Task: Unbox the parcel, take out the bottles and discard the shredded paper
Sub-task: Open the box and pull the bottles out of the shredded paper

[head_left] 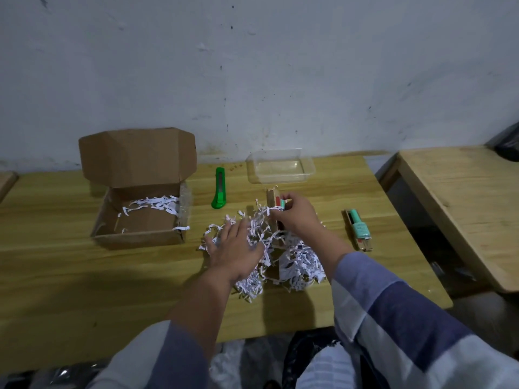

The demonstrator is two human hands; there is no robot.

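Note:
An open cardboard parcel box stands at the left of the wooden table, lid up, with a few white paper shreds inside. A heap of shredded paper lies at the table's middle. My left hand rests flat on the heap, fingers spread. My right hand grips a small bottle in its cardboard sleeve at the heap's far side; a mint cap shows at my fingertips. Another mint-green bottle lies in its open sleeve to the right.
A green utility knife lies between the box and a clear plastic tray at the back. A second wooden table stands to the right across a gap. Dark bags and plastic lie below the front edge.

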